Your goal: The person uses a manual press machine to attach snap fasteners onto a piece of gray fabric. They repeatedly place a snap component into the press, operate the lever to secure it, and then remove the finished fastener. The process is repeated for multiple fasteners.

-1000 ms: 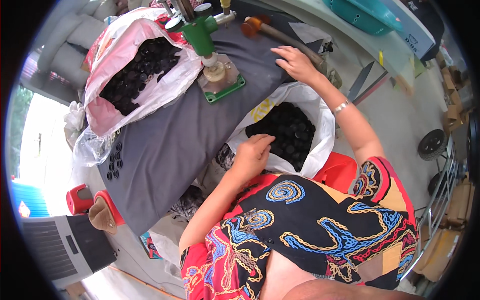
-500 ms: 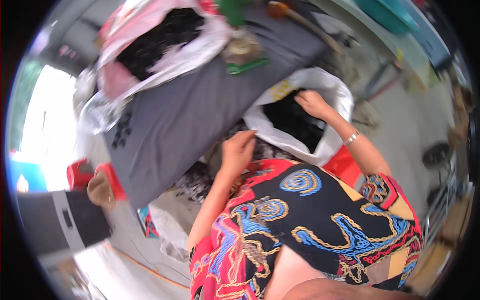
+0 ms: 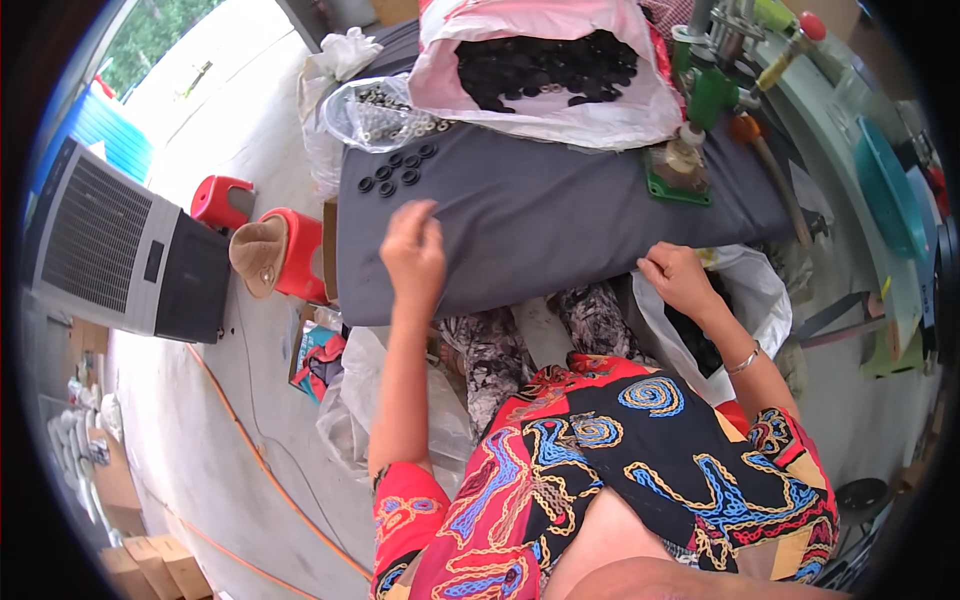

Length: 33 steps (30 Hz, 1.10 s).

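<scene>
Over the dark grey cloth-covered table (image 3: 530, 230), my left hand (image 3: 413, 258) is raised with loosely bent fingers, and nothing shows between them. Just beyond it lie several black rings (image 3: 395, 172) in a loose group on the cloth. My right hand (image 3: 680, 280) is at the table's near edge with thumb and fingertips pinched together. Whatever it may hold is too small to make out. Below that hand, at my right side, stands an open white sack (image 3: 765, 300) with black pieces inside, partly covered by my forearm.
A large pink-lined sack (image 3: 440, 75) of black pieces lies at the table's back, beside a clear bag (image 3: 370, 115) of small rings. A green hand press (image 3: 705, 100) and a hammer (image 3: 765, 150) are at the right. Red stools (image 3: 300, 250) and an air cooler (image 3: 130, 250) stand left.
The view has swung toward the left. My right hand has come out of the white sack to the table's edge. My left hand has moved from the near edge to above the cloth.
</scene>
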Each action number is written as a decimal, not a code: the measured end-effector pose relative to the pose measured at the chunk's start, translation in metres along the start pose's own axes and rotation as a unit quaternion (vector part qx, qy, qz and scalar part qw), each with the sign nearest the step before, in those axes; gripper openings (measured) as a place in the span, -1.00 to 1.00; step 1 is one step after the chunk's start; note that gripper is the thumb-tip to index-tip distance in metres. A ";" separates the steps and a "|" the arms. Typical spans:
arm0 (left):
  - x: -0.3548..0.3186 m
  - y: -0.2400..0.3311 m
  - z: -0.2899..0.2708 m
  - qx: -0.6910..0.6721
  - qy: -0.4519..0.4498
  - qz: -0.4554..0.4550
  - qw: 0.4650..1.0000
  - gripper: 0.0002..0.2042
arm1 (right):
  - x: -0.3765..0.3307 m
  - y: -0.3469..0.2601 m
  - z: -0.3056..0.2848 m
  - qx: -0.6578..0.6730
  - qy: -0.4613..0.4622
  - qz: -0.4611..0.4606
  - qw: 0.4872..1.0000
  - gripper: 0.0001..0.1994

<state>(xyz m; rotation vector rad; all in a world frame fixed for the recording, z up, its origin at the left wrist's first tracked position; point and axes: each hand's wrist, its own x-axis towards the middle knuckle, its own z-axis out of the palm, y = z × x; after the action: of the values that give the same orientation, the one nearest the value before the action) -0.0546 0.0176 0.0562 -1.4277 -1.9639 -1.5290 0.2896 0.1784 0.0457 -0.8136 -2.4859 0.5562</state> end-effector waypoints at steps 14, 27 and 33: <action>0.090 -0.127 0.023 0.352 -0.276 -0.125 0.886 -0.41 | 0.116 -0.074 0.017 0.077 0.026 -0.144 0.986 -0.90; 0.056 -0.072 0.008 0.315 -0.372 -0.031 0.873 -0.42 | 0.254 -0.023 0.036 0.097 0.169 -0.020 0.981 -0.85; 0.079 -0.080 0.031 0.294 -0.287 -0.021 0.911 -0.40 | 0.287 0.011 0.054 0.035 0.171 0.030 0.984 -0.80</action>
<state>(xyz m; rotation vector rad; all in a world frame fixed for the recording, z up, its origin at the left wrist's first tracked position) -0.1466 0.0891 0.0527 -1.6525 -2.4856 -0.4330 0.0596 0.3548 0.0820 -0.8768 -2.1242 0.4772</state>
